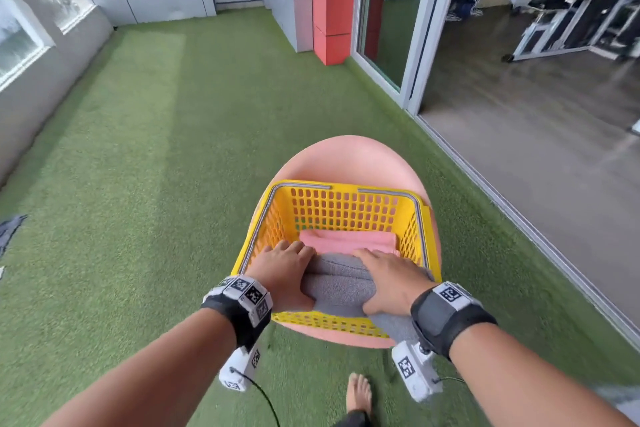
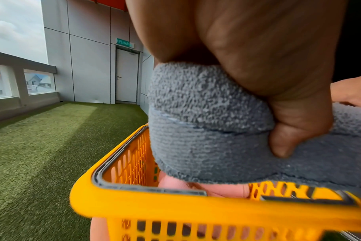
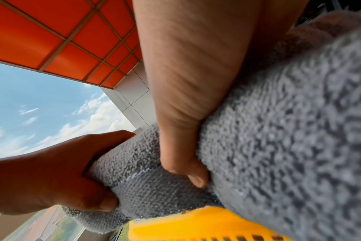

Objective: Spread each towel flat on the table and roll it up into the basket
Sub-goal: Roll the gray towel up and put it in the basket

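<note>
Outdoors, a person's left hand and right hand each curl fingers and thumb round an end of a rolled grey towel at the near rim of a yellow basket. Soft and light, it looks liable to unroll unless gripped at both ends. Beyond it lies a pink towel.

A round pink table stands on green artificial turf, and a yellow plastic basket sits on it, covering most of the top. Only the table's far edge and a near strip show bare.
</note>
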A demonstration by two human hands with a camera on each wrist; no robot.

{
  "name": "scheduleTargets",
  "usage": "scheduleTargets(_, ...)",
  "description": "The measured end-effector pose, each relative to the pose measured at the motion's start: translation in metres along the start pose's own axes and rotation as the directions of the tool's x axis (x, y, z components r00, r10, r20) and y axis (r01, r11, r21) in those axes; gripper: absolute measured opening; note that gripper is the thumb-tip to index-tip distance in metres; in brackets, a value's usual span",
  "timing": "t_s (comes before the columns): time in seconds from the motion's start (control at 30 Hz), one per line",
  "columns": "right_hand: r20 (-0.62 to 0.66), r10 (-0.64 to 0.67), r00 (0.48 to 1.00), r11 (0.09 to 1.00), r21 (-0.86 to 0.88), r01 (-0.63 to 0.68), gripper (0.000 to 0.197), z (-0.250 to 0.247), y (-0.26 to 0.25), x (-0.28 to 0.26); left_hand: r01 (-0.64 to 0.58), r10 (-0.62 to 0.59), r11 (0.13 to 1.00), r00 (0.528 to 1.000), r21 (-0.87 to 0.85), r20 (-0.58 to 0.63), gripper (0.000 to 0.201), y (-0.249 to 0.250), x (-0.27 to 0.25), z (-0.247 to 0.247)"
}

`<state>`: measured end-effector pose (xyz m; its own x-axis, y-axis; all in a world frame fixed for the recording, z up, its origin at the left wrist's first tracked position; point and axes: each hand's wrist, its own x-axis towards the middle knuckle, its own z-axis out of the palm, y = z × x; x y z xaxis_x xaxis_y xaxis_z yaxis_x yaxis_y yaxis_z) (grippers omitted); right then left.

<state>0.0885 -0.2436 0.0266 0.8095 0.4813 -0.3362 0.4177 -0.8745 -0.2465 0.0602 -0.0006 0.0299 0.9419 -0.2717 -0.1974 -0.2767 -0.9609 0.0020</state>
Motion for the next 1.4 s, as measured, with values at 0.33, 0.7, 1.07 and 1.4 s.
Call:
scheduleTargets(0.33,0.158,-0.064,0.985,0.998,0.031,0.06,0.105,-0.007,0.089,0.182,0.097,-0.083,0.992,0.983,-0.081,0.165,0.086,-0.05,0.174,0.046)
scheduleTargets(0.7,0.21,0.099,0.973,0.995,-0.044,-0.091,0.095,0.05,0.154,0.308,0.362,-0.281,0.892,0.913,-0.27,0.296,0.103,-0.106,0.286,0.146)
scheduleTargets(1.07,0.3,0.268,0.916,0.958,-0.188,-0.219,0.144,0.123,0.175,0.313,0.463,-0.167,0.717,0.84,-0.521,0.517,0.113,-0.131,0.32,0.225)
scheduleTargets(1.4,0.185,0.262,0.947,0.955,-0.19,-0.227,0.123,0.113,0.161,0.303,0.478,-0.19,0.819,0.748,-0.318,0.636,0.058,-0.122,0.303,0.214)
